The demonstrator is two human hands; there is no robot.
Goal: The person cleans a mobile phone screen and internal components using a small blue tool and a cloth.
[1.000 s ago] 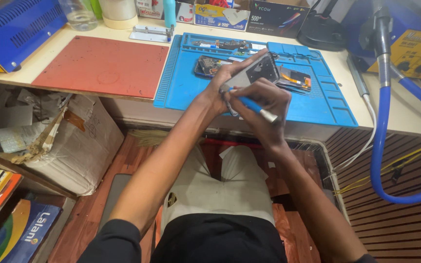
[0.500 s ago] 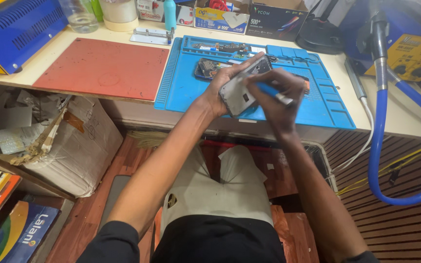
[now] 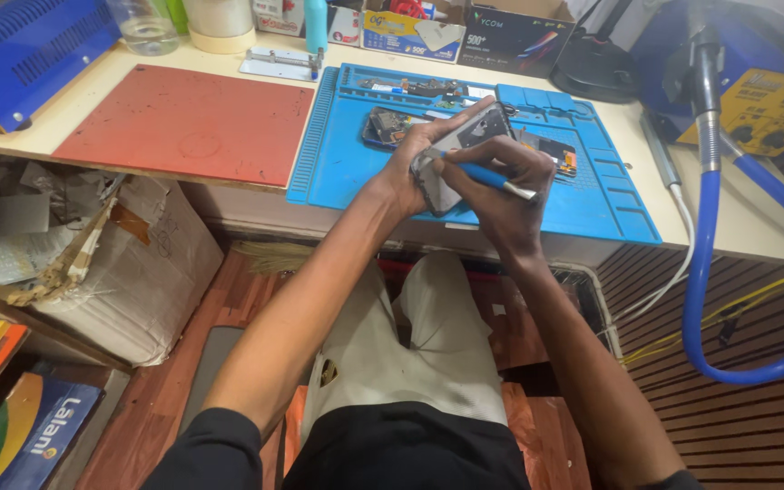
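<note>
My left hand (image 3: 407, 168) grips an opened phone (image 3: 465, 145) by its lower end and holds it tilted over the blue work mat (image 3: 347, 163). My right hand (image 3: 501, 195) holds a blue-handled screwdriver (image 3: 487, 176) like a pen. Its tip points left, onto the phone's lower part near my left thumb. Two more opened phone parts lie on the mat behind my hands: a dark one (image 3: 383, 125) on the left and one with orange pieces (image 3: 557, 154) on the right.
A red mat (image 3: 183, 122) lies left of the blue one. A blue machine (image 3: 20, 45) stands at the far left, and boxes and bottles line the bench's back edge. A blue hose (image 3: 755, 263) loops down on the right. A paper-covered box (image 3: 93, 263) sits below the bench.
My right hand has turned the screwdriver from pointing down and right to pointing left onto the phone. The phone has tilted and dropped a little toward the bench edge.
</note>
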